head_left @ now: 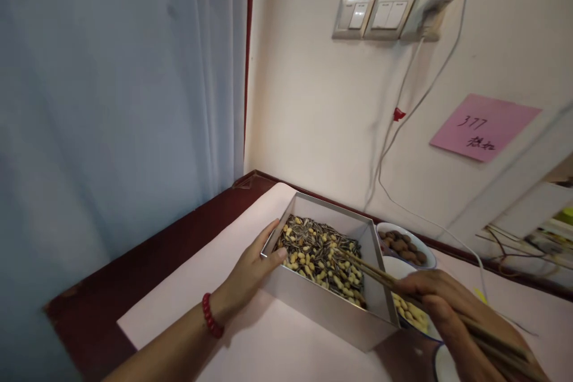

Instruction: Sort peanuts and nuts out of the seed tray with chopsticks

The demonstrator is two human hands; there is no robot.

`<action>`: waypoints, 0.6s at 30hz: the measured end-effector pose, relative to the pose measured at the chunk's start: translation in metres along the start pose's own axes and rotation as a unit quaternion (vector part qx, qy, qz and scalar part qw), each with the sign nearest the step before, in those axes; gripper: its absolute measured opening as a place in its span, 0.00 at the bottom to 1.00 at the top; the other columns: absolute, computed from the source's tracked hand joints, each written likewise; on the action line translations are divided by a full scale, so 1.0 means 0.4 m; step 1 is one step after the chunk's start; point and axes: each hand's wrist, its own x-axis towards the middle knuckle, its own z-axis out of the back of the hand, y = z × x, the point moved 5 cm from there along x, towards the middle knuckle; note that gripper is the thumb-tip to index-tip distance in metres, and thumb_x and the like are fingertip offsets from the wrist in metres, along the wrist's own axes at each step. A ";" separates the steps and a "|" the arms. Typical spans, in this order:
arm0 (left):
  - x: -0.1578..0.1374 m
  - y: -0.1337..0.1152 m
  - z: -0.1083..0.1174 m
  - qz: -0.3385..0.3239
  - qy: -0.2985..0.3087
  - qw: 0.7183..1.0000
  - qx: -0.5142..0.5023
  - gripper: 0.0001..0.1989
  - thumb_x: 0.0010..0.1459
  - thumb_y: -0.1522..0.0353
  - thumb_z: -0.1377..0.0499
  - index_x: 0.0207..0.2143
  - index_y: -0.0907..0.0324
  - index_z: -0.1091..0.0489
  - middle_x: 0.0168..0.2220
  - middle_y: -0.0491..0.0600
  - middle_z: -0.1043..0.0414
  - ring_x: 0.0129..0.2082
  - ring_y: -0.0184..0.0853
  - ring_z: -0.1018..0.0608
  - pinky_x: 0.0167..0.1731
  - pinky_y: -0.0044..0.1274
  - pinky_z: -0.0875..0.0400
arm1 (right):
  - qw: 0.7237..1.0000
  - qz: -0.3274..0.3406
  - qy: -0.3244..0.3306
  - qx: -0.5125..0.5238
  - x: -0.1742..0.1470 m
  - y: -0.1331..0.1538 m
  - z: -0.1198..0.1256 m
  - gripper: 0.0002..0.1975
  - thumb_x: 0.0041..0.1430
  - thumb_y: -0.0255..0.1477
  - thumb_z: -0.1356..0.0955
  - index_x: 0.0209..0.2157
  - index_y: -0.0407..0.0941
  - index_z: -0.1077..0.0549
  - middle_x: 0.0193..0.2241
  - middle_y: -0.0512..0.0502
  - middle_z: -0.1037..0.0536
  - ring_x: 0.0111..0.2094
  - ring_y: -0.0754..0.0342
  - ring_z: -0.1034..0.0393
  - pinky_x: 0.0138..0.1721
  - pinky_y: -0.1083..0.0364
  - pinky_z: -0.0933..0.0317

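A white open box (313, 304) holds sunflower seeds (313, 228) mixed with peanuts (299, 262) in their shells. My left hand (248, 271), with a red bead bracelet (212, 315) at the wrist, grips the box's near left corner, thumb over the rim. My right hand (456, 316) is closed around a pair of wooden chopsticks (376, 273). Their tips reach over the right wall, down among the seeds and peanuts. Whether the tips pinch a peanut is too small to tell.
Right of the box stand a bowl of brown nuts (403, 248), a bowl of peanuts (414, 313) and a partly hidden white bowl (443, 364). Pale paper (179, 304) covers the dark red table (89, 298). A white cable (430, 218) hangs from the wall socket onto the table.
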 end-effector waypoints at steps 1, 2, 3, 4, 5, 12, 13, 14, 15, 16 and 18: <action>-0.001 0.002 -0.004 0.008 0.003 1.000 -0.014 0.38 0.62 0.56 0.39 0.70 0.58 0.46 0.70 0.51 0.46 0.68 0.45 0.40 0.65 0.32 0.42 | 1.000 -0.003 0.010 0.004 0.015 0.003 -0.007 0.12 0.69 0.38 0.38 0.45 0.53 0.24 0.40 0.47 0.20 0.43 0.49 0.24 0.38 0.56 0.29; -0.001 0.005 -0.006 0.015 0.002 1.000 -0.026 0.39 0.62 0.56 0.39 0.70 0.59 0.47 0.70 0.51 0.47 0.68 0.44 0.40 0.65 0.31 0.42 | 1.000 -0.005 0.017 0.007 0.030 0.006 -0.015 0.11 0.69 0.37 0.38 0.44 0.54 0.24 0.40 0.48 0.20 0.42 0.51 0.24 0.38 0.58 0.29; 0.001 0.010 -0.007 0.020 0.002 0.999 -0.038 0.39 0.62 0.57 0.39 0.71 0.59 0.48 0.70 0.52 0.47 0.68 0.44 0.40 0.65 0.31 0.42 | 1.000 -0.007 0.024 0.010 0.045 0.010 -0.024 0.11 0.69 0.37 0.38 0.44 0.54 0.24 0.39 0.49 0.21 0.42 0.53 0.24 0.38 0.58 0.30; 0.003 0.015 -0.007 0.025 0.003 0.998 -0.050 0.39 0.63 0.57 0.39 0.71 0.58 0.49 0.70 0.52 0.47 0.68 0.44 0.40 0.65 0.31 0.42 | 0.999 -0.010 0.030 0.015 0.062 0.014 -0.033 0.11 0.69 0.37 0.38 0.42 0.53 0.24 0.37 0.50 0.21 0.40 0.53 0.24 0.37 0.59 0.30; 0.005 0.021 -0.008 0.029 0.006 0.998 -0.060 0.39 0.63 0.57 0.39 0.71 0.58 0.49 0.70 0.52 0.47 0.68 0.44 0.39 0.65 0.31 0.41 | 0.999 -0.012 0.037 0.022 0.079 0.019 -0.045 0.12 0.70 0.38 0.38 0.40 0.51 0.24 0.35 0.49 0.21 0.38 0.54 0.25 0.37 0.58 0.31; 0.014 0.044 -0.003 0.028 0.004 0.998 -0.061 0.38 0.64 0.57 0.40 0.71 0.54 0.49 0.71 0.50 0.49 0.69 0.45 0.41 0.65 0.32 0.41 | 0.989 -0.048 0.106 0.090 0.181 0.018 -0.150 0.19 0.71 0.42 0.40 0.29 0.47 0.29 0.28 0.49 0.27 0.32 0.53 0.32 0.34 0.54 0.39; 0.014 0.043 -0.003 0.029 0.005 0.998 -0.060 0.37 0.64 0.57 0.40 0.71 0.54 0.49 0.71 0.50 0.48 0.69 0.45 0.41 0.65 0.32 0.41 | 0.988 -0.054 0.111 0.095 0.188 0.007 -0.157 0.19 0.70 0.42 0.40 0.29 0.47 0.29 0.28 0.49 0.27 0.32 0.53 0.32 0.35 0.53 0.39; 0.015 0.043 -0.002 0.027 0.005 0.998 -0.057 0.37 0.64 0.57 0.41 0.71 0.54 0.49 0.71 0.50 0.48 0.69 0.45 0.41 0.65 0.31 0.42 | 0.987 -0.059 0.111 0.097 0.193 -0.006 -0.160 0.19 0.70 0.42 0.40 0.29 0.46 0.29 0.29 0.49 0.27 0.32 0.53 0.32 0.35 0.53 0.39; 0.015 0.043 -0.002 0.025 0.005 0.998 -0.053 0.37 0.64 0.58 0.41 0.71 0.54 0.49 0.70 0.50 0.48 0.69 0.45 0.41 0.65 0.31 0.42 | 0.988 -0.064 0.105 0.097 0.197 -0.021 -0.158 0.19 0.70 0.42 0.40 0.29 0.46 0.29 0.29 0.49 0.27 0.32 0.53 0.32 0.35 0.53 0.39; 0.016 0.043 0.000 0.023 0.002 0.999 -0.047 0.36 0.65 0.58 0.41 0.71 0.54 0.48 0.70 0.49 0.47 0.69 0.45 0.41 0.66 0.32 0.43 | 0.988 -0.070 0.098 0.096 0.199 -0.037 -0.151 0.20 0.69 0.43 0.39 0.29 0.46 0.29 0.29 0.49 0.27 0.32 0.53 0.32 0.35 0.53 0.39; 0.017 0.046 0.002 0.022 -0.003 0.999 -0.034 0.35 0.65 0.58 0.41 0.71 0.52 0.47 0.71 0.48 0.48 0.69 0.44 0.41 0.67 0.32 0.45 | 0.988 -0.087 0.084 0.095 0.200 -0.070 -0.132 0.21 0.69 0.45 0.39 0.29 0.46 0.29 0.28 0.49 0.27 0.31 0.53 0.33 0.34 0.53 0.40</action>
